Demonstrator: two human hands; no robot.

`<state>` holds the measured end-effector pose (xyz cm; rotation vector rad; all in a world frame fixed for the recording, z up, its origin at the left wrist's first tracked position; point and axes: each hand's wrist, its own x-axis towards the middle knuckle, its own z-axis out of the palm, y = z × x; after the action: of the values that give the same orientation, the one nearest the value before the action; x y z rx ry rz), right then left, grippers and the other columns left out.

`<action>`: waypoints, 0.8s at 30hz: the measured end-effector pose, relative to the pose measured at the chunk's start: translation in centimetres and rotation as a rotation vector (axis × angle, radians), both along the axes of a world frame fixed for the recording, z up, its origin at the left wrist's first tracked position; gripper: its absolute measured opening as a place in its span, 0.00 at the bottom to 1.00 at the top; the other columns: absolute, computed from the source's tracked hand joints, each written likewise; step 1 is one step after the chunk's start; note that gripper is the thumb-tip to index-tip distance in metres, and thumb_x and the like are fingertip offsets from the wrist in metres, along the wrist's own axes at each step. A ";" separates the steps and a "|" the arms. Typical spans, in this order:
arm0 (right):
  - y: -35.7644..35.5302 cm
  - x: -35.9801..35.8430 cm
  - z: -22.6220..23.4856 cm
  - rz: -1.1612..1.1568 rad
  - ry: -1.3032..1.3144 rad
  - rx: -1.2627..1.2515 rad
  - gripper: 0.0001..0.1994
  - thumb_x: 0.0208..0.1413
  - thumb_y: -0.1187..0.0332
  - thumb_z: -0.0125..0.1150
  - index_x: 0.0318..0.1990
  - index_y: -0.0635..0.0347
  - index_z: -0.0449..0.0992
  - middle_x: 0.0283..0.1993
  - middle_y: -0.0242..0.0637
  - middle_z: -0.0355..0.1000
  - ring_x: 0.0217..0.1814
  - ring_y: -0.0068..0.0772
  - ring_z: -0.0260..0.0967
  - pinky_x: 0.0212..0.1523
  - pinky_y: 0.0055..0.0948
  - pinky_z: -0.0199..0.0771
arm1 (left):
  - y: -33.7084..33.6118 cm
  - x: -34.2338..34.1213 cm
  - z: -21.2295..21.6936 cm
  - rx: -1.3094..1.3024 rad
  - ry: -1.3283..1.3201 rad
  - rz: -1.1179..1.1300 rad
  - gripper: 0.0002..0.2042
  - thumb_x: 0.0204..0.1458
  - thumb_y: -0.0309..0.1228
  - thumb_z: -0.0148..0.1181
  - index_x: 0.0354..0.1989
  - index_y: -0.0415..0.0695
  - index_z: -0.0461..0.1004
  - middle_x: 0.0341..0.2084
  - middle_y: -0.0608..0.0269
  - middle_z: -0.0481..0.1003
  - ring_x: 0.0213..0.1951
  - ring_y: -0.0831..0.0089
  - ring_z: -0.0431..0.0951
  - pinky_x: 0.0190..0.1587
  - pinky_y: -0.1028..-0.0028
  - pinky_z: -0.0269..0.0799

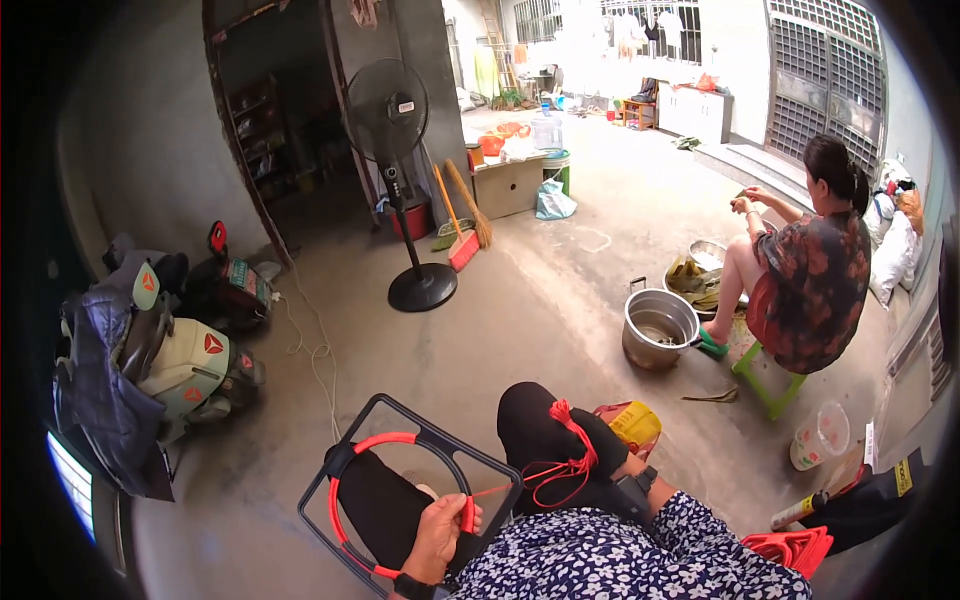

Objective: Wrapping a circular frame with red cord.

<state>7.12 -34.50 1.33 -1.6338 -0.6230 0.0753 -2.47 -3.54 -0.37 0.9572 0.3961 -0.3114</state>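
Note:
My left hand [447, 530] is closed on the inner ring of a black frame [376, 402] shaped like a rounded square, near the ring's right side. Red wrapping [385, 439] covers several stretches of that ring. From the ring a red cord [500, 488] runs right to a looped bundle of red cord [572, 425], which lies over my right knee. Beside that knee is my right hand [632, 466]; only the part near the wrist shows, and its fingers are hidden. A yellow and red package [637, 428] lies just past it.
Another person [815, 260] sits at right on a green stool [765, 380], beside a metal pot [660, 328] and a basin of long leaves [692, 285]. A standing fan [423, 287] is ahead. Scooters [185, 365] stand left. A plastic bucket [820, 437] is at right.

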 end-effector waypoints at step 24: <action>0.1 2.2 -1.4 -0.174 0.351 0.495 0.13 0.59 0.68 0.52 0.49 0.62 0.71 0.41 0.29 0.70 0.42 0.20 0.68 0.43 0.21 0.70 | -0.9 1.4 2.0 -0.102 -0.080 -0.141 0.10 0.60 0.31 0.49 0.32 0.37 0.70 0.24 0.56 0.74 0.24 0.69 0.74 0.29 0.71 0.73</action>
<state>9.29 -34.36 -0.02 -1.1503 -0.2033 0.0713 -1.11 -4.48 1.68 0.8961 0.2378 -0.4157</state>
